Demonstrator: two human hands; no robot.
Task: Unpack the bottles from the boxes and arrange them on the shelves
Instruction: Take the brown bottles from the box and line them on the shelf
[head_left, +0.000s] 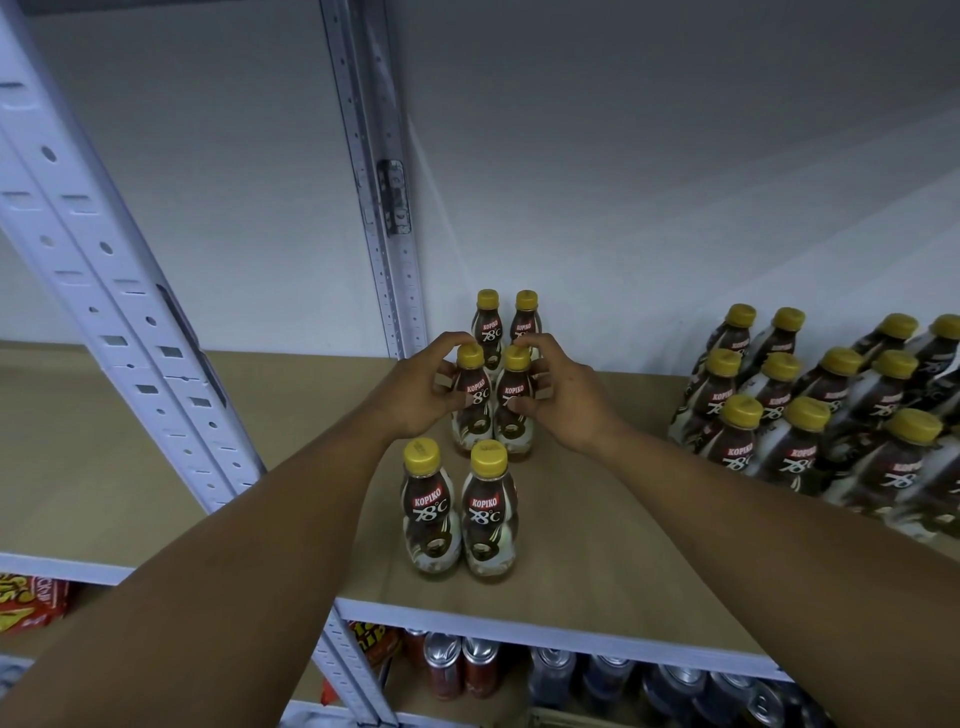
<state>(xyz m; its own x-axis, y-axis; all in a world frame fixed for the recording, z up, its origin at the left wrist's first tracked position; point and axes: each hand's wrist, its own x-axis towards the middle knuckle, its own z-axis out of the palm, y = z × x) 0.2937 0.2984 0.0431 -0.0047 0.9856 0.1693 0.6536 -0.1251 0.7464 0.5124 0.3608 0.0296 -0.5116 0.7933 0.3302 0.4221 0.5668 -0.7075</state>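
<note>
Small brown coffee bottles with yellow caps stand in pairs on the tan shelf board (597, 545). My left hand (415, 395) grips the middle-row left bottle (474, 410) from its left side. My right hand (563, 400) grips the middle-row right bottle (514, 410) from its right side. Both bottles stand upright, side by side, bases on the board. Behind them stands a back pair of bottles (506, 322) against the wall. In front stands a front pair of bottles (460, 514) near the shelf edge.
A large block of the same bottles (810, 410) fills the shelf's right side. A perforated white upright (124, 322) crosses at left, another upright (379, 182) stands behind. Below the shelf are cans (462, 670) and red snack bags (31, 603).
</note>
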